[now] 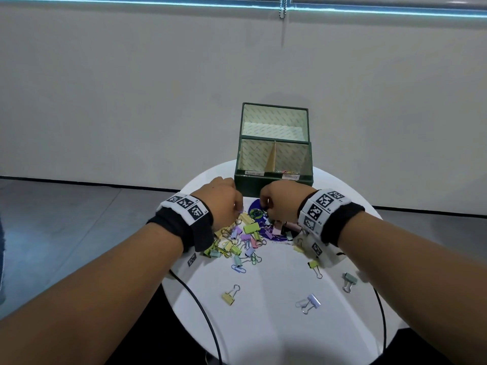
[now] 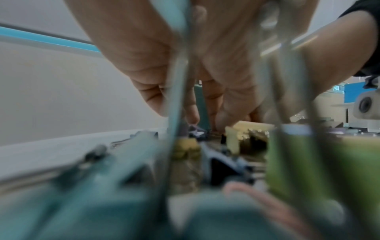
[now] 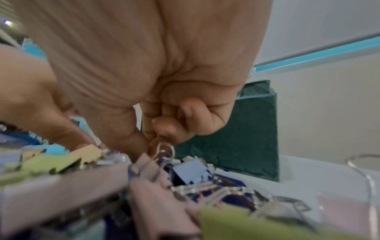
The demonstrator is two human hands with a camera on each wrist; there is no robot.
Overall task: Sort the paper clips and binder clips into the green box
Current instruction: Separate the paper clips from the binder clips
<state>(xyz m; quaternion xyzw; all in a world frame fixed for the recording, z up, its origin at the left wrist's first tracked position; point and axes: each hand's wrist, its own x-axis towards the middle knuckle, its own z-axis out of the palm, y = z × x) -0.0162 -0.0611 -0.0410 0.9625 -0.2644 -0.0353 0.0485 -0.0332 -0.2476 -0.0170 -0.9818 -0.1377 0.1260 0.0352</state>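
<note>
Over the pile of clips [image 1: 243, 237] on the table [image 1: 274, 312], the right hand [image 1: 283, 200] pinches a binder clip's wire handle [image 3: 164, 150] in curled fingers [image 3: 170, 128] to free it, the left hand [image 1: 224, 200] reaches in, its hold unclear, and the green box [image 1: 274, 177] waits just beyond both.

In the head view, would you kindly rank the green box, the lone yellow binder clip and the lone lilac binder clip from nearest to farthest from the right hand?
1. Green box: just beyond the right hand.
2. Yellow binder clip: alone, towards the near-left.
3. Lilac binder clip: alone at the near edge; close to the yellow one's distance, so second and third are nearly tied.
</note>
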